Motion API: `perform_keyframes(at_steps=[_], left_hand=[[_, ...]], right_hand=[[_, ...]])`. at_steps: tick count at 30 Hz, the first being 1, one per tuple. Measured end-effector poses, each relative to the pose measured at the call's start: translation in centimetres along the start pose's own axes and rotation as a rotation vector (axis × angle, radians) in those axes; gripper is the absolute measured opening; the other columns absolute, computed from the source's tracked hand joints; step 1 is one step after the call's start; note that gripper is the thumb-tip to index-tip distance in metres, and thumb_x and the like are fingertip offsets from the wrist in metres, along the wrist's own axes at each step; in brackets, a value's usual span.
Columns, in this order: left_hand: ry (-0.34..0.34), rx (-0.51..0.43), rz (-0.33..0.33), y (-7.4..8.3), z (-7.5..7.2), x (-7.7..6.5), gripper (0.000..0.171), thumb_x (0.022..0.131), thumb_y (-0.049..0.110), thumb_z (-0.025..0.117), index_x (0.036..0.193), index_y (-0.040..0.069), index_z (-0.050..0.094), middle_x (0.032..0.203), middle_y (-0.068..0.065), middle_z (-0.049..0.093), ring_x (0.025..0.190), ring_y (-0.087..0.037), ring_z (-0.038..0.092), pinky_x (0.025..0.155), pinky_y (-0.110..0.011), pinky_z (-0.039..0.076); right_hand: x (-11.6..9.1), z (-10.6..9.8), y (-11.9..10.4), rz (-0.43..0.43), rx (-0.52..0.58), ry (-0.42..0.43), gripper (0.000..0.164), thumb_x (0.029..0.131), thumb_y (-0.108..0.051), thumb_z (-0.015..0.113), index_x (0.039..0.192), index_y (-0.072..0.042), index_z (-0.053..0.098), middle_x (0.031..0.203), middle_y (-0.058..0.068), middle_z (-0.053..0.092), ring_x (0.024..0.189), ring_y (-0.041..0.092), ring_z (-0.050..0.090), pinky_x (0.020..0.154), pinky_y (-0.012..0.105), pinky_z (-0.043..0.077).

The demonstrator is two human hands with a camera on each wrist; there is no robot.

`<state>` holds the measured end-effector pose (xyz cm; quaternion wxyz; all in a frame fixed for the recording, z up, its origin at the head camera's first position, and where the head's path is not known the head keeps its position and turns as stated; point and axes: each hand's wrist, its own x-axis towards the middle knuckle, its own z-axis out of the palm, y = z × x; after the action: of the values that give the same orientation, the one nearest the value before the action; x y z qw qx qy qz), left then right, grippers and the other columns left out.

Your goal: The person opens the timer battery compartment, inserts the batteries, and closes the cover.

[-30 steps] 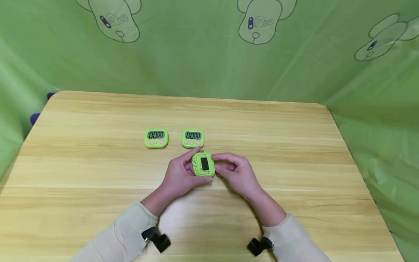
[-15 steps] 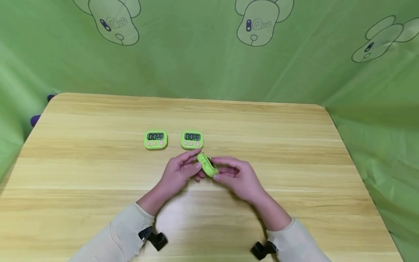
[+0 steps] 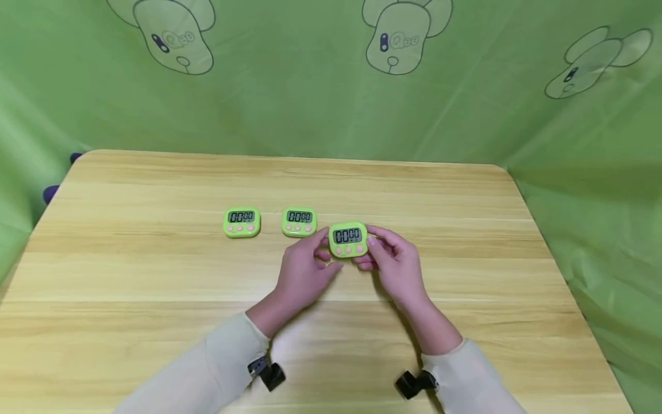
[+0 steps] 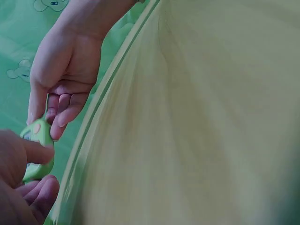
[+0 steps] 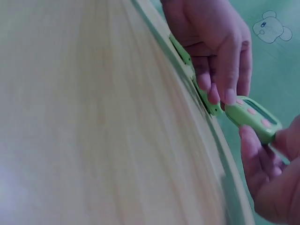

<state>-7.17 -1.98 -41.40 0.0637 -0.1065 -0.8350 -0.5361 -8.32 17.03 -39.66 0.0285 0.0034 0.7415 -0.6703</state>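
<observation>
A light green digital kitchen timer (image 3: pixel 348 240) is held just above the table, its 00:00 display and pink buttons facing up. My right hand (image 3: pixel 400 270) pinches its right end between thumb and fingers. At the opposite end my left hand (image 3: pixel 305 273) holds it with bent fingers, the thumb near the lower left corner. The left wrist view has the left thumb (image 4: pixel 40 152) over the timer. Two matching timers lie face up to the left, one (image 3: pixel 241 223) farther off and one (image 3: pixel 299 231) right by the left fingertips.
The wooden table (image 3: pixel 155 333) has rounded far corners. A green curtain (image 3: pixel 289 103) with printed animal heads hangs behind it and along its sides. Small black cameras sit on the left wrist (image 3: pixel 269 374) and right wrist (image 3: pixel 411 384).
The held timer has been turned over, from its back to its display side, and moved right and a little farther away. Both hands moved with it. The other two timers stay on the table.
</observation>
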Motion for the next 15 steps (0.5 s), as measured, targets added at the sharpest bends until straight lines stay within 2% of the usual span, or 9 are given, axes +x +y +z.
perform_keyframes(at_steps=[3, 6, 11, 15], left_hand=[[0.035, -0.012, 0.02, 0.1, 0.8, 0.7, 0.058, 0.077, -0.008, 0.079, 0.131, -0.01, 0.058, 0.1, -0.014, 0.069, 0.075, -0.016, 0.068, 0.065, -0.016, 0.054], [0.042, -0.002, 0.0, 0.2, 1.3, 1.5, 0.054, 0.078, -0.011, 0.075, 0.129, -0.01, 0.059, 0.101, -0.016, 0.068, 0.074, -0.014, 0.067, 0.064, -0.015, 0.053], [0.017, 0.061, -0.077, 0.2, 2.0, 2.7, 0.054, 0.082, -0.006, 0.076, 0.133, -0.008, 0.057, 0.099, -0.013, 0.066, 0.073, -0.01, 0.062, 0.063, -0.015, 0.052], [0.002, 0.167, -0.1, 0.4, 2.5, 3.4, 0.051, 0.087, 0.0, 0.074, 0.134, -0.007, 0.057, 0.093, -0.011, 0.065, 0.075, -0.014, 0.059, 0.068, -0.024, 0.053]], right_hand=[[0.7, 0.0, 0.3, -0.013, -0.1, 0.111, 0.023, 0.098, -0.003, 0.063, 0.12, 0.001, 0.07, 0.101, 0.02, 0.072, 0.071, 0.028, 0.071, 0.065, 0.036, 0.06], [1.3, -0.1, 0.4, -0.006, -0.167, 0.176, 0.019, 0.096, -0.003, 0.066, 0.113, 0.001, 0.074, 0.098, 0.02, 0.072, 0.07, 0.029, 0.07, 0.063, 0.034, 0.06], [2.4, -0.4, 0.3, 0.073, -0.261, 0.144, 0.023, 0.098, -0.008, 0.064, 0.119, -0.001, 0.071, 0.1, 0.019, 0.072, 0.075, 0.028, 0.07, 0.065, 0.031, 0.06], [3.2, -0.7, 0.2, 0.123, -0.293, 0.106, 0.027, 0.099, -0.01, 0.063, 0.124, 0.0, 0.068, 0.101, 0.018, 0.071, 0.078, 0.026, 0.069, 0.068, 0.03, 0.059]])
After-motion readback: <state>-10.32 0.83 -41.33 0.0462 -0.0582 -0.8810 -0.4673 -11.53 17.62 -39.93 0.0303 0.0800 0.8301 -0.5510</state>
